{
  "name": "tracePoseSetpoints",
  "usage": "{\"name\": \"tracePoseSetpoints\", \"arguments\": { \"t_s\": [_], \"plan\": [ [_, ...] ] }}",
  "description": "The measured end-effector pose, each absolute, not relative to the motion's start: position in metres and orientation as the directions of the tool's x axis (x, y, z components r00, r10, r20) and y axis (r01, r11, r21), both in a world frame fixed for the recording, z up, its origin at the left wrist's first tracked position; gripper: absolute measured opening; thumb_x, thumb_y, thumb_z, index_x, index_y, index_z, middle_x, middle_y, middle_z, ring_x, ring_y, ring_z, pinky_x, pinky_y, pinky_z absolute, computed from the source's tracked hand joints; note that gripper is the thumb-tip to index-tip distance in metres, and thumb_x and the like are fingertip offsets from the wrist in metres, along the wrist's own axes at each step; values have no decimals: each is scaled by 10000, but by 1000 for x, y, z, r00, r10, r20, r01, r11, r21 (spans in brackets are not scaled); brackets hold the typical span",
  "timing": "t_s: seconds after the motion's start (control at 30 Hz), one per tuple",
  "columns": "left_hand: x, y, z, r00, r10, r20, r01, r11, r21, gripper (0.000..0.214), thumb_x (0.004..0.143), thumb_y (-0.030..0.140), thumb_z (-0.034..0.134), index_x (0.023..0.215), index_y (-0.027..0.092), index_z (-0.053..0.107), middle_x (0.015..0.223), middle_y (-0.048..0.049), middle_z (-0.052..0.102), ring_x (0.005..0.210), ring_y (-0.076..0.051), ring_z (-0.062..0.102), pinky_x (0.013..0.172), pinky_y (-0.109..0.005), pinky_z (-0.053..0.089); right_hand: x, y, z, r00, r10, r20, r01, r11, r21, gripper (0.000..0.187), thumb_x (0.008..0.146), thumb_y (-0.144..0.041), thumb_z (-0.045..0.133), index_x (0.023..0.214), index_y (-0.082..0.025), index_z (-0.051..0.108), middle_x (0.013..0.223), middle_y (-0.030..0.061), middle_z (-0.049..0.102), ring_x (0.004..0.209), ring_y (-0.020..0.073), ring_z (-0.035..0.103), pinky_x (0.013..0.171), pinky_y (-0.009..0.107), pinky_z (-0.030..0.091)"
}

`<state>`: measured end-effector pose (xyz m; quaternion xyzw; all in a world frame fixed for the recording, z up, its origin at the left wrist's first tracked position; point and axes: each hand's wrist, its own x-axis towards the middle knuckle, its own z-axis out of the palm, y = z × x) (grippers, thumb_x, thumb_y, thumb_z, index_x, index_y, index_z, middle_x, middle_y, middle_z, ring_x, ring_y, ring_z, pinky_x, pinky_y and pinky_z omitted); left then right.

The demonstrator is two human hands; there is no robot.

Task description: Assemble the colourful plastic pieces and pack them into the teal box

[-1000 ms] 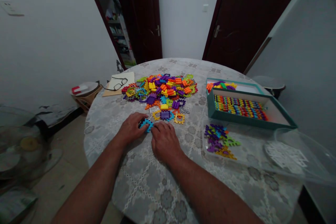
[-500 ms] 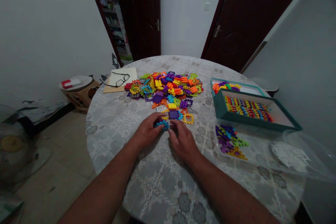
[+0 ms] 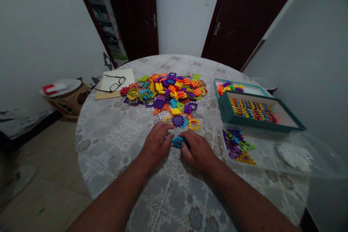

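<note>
My right hand [image 3: 196,149] is closed on a blue toothed plastic building piece [image 3: 177,142], gripped between thumb and fingers just above the table. Close by on the left is my left hand [image 3: 157,144], its thumb and forefinger apart with nothing seen between them; the thumb tip is near the blue piece's left end. Beyond both hands lie a purple square piece [image 3: 178,121], a yellow square frame piece [image 3: 194,124] and a white lattice piece [image 3: 162,115]. A heap of mixed coloured building pieces [image 3: 160,102] rises behind these.
At the right stand a green box [image 3: 227,110] with rows of coloured pieces, its lid [image 3: 262,90], and a clear plastic tray [image 3: 268,154] with toothed pieces and a white pile. Glasses [image 3: 114,86] rest on a board [image 3: 102,94] at the left. A patterned cloth [image 3: 108,134] covers the round table.
The blue piece has passed from my left hand to my right and moved nearer to me. My left fingers have come off it. The whole view has shifted slightly.
</note>
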<state>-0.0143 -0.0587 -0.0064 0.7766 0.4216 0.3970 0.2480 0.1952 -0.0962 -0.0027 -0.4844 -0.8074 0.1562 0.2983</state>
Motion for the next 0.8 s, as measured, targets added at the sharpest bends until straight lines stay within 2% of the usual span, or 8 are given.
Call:
{"name": "tracePoseSetpoints", "arguments": {
  "t_s": [0.07, 0.27, 0.43, 0.57, 0.67, 0.8],
  "plan": [
    [-13, -58, -10, 334, 837, 434, 467, -547, 695, 300, 1011, 171, 556, 1277, 247, 671, 1261, -93, 643, 1220, -247, 641, 1060, -444, 572, 195, -97, -2, -352, 877, 328, 697, 479, -533, 216, 929, -150, 533, 1103, -181, 658, 976, 77, 683, 870, 220, 641, 803, 328, 502],
    [-14, -52, -15, 329, 867, 374, 528, -498, 688, 334, 1040, 225, 543, 1353, 272, 648, 1354, -103, 605, 1223, -251, 647, 1076, -435, 571, 192, -95, -7, -324, 853, 408, 595, 519, -613, 244, 922, -148, 539, 1136, -207, 643, 1041, 75, 704, 930, 218, 656, 863, 332, 522],
    [-11, -44, -10, 342, 889, 304, 620, -457, 638, 424, 991, 199, 559, 1401, 266, 642, 1424, -120, 571, 1189, -269, 669, 1027, -437, 586, 192, -92, -11, -262, 868, 423, 543, 495, -679, 290, 884, -135, 558, 1149, -223, 637, 1054, 55, 717, 906, 208, 663, 876, 320, 533],
    [1, -29, 0, 387, 888, 248, 704, -459, 543, 446, 927, 178, 628, 1353, 293, 692, 1518, -121, 555, 1230, -336, 662, 1020, -483, 568, 194, -91, -11, -265, 863, 431, 565, 501, -655, 294, 864, -132, 546, 1131, -220, 631, 1052, 57, 707, 921, 216, 663, 880, 324, 523],
    [10, -14, 2, 432, 879, 201, 729, -472, 496, 372, 888, 162, 664, 1234, 272, 745, 1420, -134, 631, 1169, -350, 680, 982, -481, 551, 195, -92, -9, -274, 867, 417, 616, 491, -616, 277, 868, -139, 536, 1120, -213, 622, 1041, 67, 695, 927, 225, 653, 865, 331, 521],
    [14, -4, -2, 436, 881, 181, 772, -470, 428, 246, 918, 178, 629, 1118, 248, 752, 1214, -111, 685, 998, -283, 694, 818, -374, 526, 193, -92, -8, -323, 866, 383, 661, 496, -563, 239, 887, -143, 552, 1105, -219, 611, 1031, 60, 683, 943, 221, 640, 867, 328, 527]
  ]
}}
